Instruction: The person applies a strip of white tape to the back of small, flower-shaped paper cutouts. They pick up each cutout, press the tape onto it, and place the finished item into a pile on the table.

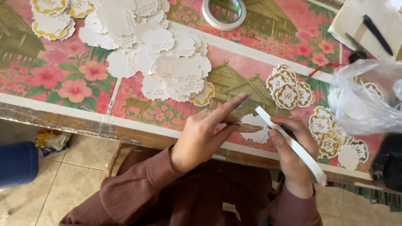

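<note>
Floral tablecloth [50, 75] beyond both hands. Left hand [201, 138] pinches a paper cutout [251, 127]; right hand [293, 155] grips a tape roll [293, 146] — best kept taut, strip pressed flat.

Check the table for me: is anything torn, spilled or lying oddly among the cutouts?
Nothing looks damaged. The white paper cutouts lie in a loose, overlapping heap rather than a stack, most face-down, and a few gold-printed ones are scattered near the plastic bag. The left hand holds one cutout, the right hand a tape roll.
</note>
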